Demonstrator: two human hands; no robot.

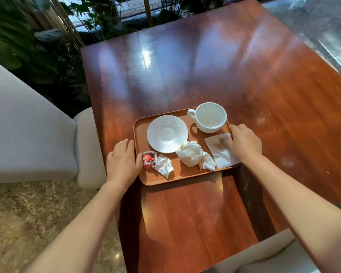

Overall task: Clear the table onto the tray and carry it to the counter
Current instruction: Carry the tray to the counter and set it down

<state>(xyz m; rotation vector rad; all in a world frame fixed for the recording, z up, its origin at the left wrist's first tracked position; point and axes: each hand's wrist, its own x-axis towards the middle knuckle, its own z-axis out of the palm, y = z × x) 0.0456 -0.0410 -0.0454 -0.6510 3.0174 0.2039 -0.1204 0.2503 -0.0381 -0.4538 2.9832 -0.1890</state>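
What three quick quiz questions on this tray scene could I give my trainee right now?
1. True or false: the cup stands on the saucer.
2. Which hand lies over the flat napkin? A left, B right.
3. Fill in: the red wrapper lies near the tray's ____ edge.

Key: 1 false, the cup stands beside the saucer on the tray. 2 B, the right hand; the left hand grips the opposite edge. 3 left.
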